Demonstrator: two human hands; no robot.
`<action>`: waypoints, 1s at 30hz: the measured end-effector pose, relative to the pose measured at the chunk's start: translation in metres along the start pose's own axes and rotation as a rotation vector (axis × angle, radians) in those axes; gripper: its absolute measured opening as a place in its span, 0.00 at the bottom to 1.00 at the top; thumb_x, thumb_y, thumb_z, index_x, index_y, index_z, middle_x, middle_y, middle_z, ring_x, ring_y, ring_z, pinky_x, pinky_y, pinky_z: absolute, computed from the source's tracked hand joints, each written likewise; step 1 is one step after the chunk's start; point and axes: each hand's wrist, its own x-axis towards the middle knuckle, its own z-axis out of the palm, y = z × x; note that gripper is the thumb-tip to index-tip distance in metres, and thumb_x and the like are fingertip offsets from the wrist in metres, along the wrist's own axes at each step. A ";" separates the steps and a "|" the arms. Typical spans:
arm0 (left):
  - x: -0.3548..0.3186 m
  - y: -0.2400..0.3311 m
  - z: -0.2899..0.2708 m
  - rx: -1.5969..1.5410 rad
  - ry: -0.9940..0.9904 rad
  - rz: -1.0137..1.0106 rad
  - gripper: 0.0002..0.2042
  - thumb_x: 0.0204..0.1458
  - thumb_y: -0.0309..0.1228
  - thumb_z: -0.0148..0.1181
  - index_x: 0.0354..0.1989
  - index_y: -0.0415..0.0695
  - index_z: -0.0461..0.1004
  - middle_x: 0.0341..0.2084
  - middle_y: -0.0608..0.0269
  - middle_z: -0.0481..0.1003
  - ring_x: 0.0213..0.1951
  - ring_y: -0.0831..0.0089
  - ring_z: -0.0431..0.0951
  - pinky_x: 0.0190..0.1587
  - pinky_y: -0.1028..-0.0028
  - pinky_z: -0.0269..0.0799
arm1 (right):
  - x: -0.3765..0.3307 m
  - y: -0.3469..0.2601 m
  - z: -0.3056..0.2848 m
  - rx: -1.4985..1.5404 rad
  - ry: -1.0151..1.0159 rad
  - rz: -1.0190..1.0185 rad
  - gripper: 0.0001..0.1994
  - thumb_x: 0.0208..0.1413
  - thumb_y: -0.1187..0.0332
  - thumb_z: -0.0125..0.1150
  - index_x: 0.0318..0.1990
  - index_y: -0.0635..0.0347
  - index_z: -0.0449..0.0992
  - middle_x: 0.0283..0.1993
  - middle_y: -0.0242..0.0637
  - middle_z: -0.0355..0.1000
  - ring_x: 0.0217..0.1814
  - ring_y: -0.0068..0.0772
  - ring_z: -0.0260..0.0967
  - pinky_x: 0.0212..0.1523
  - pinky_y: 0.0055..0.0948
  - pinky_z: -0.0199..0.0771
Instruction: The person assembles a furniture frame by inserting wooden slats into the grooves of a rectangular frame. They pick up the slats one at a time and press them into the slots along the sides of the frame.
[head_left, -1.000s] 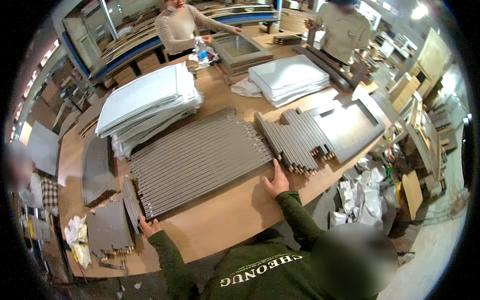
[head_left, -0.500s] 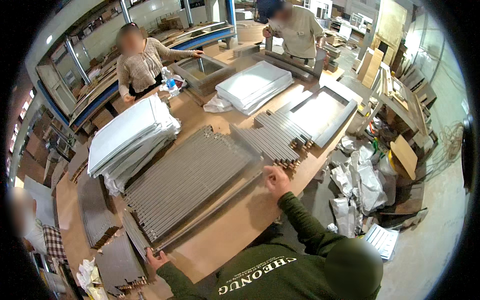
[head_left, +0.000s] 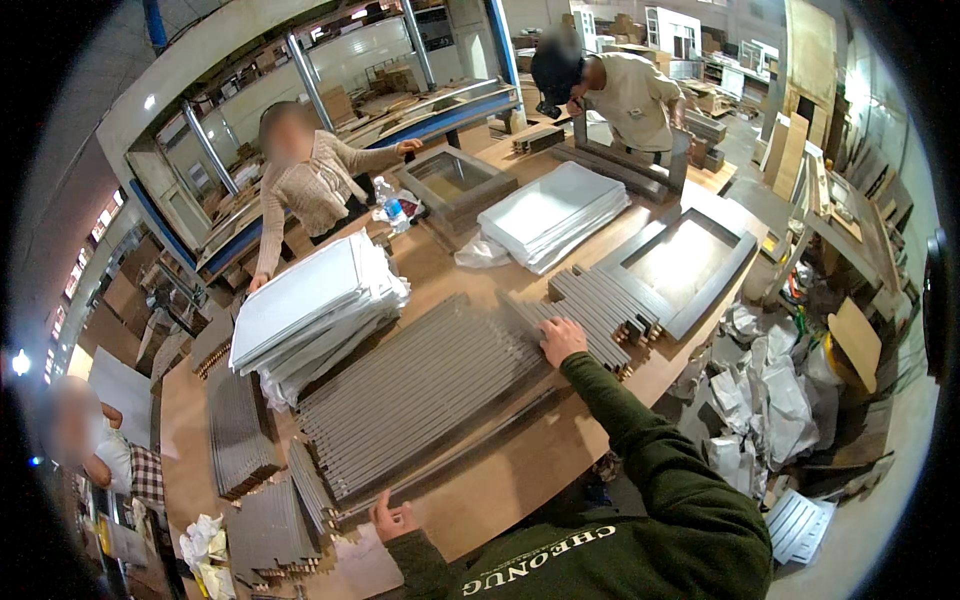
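Note:
Rows of long grey-brown strips [head_left: 420, 390] lie side by side on the brown table [head_left: 470, 500]. One more long strip [head_left: 450, 452] lies along their near side, a narrow gap between. My right hand [head_left: 563, 341] reaches over the right end of the rows, fingers stretched onto the strip ends beside a shorter bundle of strips [head_left: 600, 310]. Its fingertips are partly hidden against the dark strips, and no lifted piece shows. Beyond the left end of the near strip, my left hand [head_left: 393, 518] hovers by the table with fingers apart, holding nothing.
Stacked white panels [head_left: 315, 300] stand behind the rows, with a second white stack [head_left: 555, 210] farther right. A grey frame [head_left: 690, 260] lies at the right edge. Across the table are two people [head_left: 305, 180] [head_left: 635, 100]; another stands at far left. White sacks [head_left: 770, 400] litter the floor.
My right hand has gone from curled by the near strip to stretched over the strip ends. The left hand has come off that strip's left end. The back-left person's hand now rests at the white stack.

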 end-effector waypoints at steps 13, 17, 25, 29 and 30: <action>0.032 0.154 0.106 -1.069 -0.660 -0.149 0.28 0.50 0.43 0.56 0.57 0.43 0.58 0.50 0.47 0.63 0.43 0.59 0.72 0.45 0.60 0.70 | -0.036 -0.067 -0.162 0.802 0.551 -0.008 0.10 0.40 0.75 0.61 0.34 0.59 0.74 0.31 0.37 0.72 0.30 0.31 0.70 0.30 0.25 0.69; 0.050 0.257 0.097 -1.548 -0.645 -0.587 0.29 0.49 0.50 0.53 0.55 0.46 0.56 0.50 0.45 0.63 0.50 0.53 0.66 0.47 0.57 0.66 | -0.081 -0.092 -0.138 0.854 0.323 -0.502 0.12 0.35 0.77 0.64 0.33 0.57 0.75 0.34 0.37 0.72 0.34 0.38 0.70 0.34 0.31 0.70; 0.064 0.225 0.087 -1.817 -0.780 -0.419 0.32 0.40 0.39 0.52 0.56 0.42 0.55 0.51 0.38 0.60 0.51 0.44 0.63 0.54 0.49 0.58 | -0.113 -0.029 -0.089 0.890 0.095 -0.111 0.26 0.42 0.69 0.64 0.50 0.60 0.64 0.50 0.44 0.62 0.50 0.41 0.63 0.46 0.34 0.66; 0.068 0.238 0.086 -1.672 -0.621 -0.412 0.35 0.35 0.36 0.55 0.57 0.45 0.54 0.52 0.38 0.58 0.53 0.42 0.60 0.56 0.47 0.55 | -0.128 0.001 -0.027 0.615 0.010 -0.015 0.27 0.47 0.64 0.59 0.55 0.60 0.59 0.49 0.48 0.63 0.51 0.48 0.62 0.50 0.38 0.64; 0.068 0.239 0.088 -1.630 -0.605 -0.435 0.36 0.34 0.36 0.54 0.58 0.46 0.53 0.52 0.40 0.59 0.52 0.43 0.62 0.55 0.48 0.57 | -0.132 0.005 -0.022 0.624 -0.074 0.022 0.27 0.47 0.64 0.58 0.55 0.59 0.59 0.51 0.47 0.63 0.51 0.48 0.62 0.49 0.39 0.63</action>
